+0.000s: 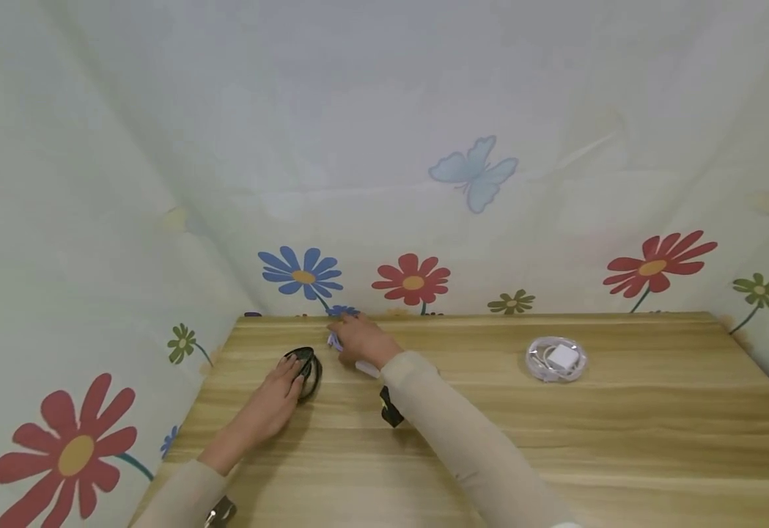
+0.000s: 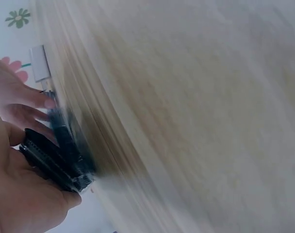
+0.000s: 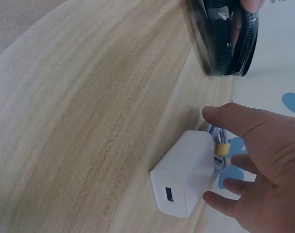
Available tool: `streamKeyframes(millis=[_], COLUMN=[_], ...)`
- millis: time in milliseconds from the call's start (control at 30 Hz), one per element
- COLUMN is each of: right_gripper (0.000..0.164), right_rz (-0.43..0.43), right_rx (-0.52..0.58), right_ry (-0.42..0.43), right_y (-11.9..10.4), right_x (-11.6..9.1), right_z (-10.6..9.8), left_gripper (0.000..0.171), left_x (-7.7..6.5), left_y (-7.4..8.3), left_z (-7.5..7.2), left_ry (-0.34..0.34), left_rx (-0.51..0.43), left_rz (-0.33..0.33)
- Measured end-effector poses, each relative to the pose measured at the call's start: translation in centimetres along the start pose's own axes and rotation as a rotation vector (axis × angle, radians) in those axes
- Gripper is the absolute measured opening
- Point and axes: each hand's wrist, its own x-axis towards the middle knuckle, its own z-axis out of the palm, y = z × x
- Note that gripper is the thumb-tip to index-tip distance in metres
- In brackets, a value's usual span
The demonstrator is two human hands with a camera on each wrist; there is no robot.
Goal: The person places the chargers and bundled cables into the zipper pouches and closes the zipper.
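Observation:
My left hand grips a coiled black cable on the left side of the table, thumb and fingers on either side of the bundle. At the back, my right hand reaches over a white USB charger block and a small pale purple cable bundle with a yellow tie. Its thumb and fingers are spread around that bundle, holding nothing. The charger's USB port faces the right wrist camera.
A round clear pack with a white cable and charger lies to the right on the wooden table. Some black item shows partly under the right sleeve. Another dark, shiny item sits by the left sleeve. A flowered curtain stands behind.

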Motion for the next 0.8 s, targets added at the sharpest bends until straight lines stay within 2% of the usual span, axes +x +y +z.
streamKeyframes(millis=[167,367,567,800], right_gripper=[0.07,0.069,0.06,0.053], right_rz=[0.001,-0.005,-0.042,-0.053], right_rx=[-0.007,-0.02,-0.072,-0.095], right_ry=[-0.016,-0.014,-0.004,-0.009], right_y=[0.2,0.2,0.4,0.5], right_x=[0.4,0.6,1.0,1.0], right_z=[0.0,0.3,0.4,-0.2], left_gripper=[0.056,0.057,0.057,0.052], left_x=[0.1,0.0,0.3,0.6], left_y=[0.4,0.5,0.6,1.0], left_z=[-0.3,0.0,0.5,0.2], left_ry=[-0.032,-0.017,0.033,0.106], left_rx=[-0.048,-0.1,-0.129,-0.14], left_rz=[-0.019,-0.036,-0.035,-0.025])
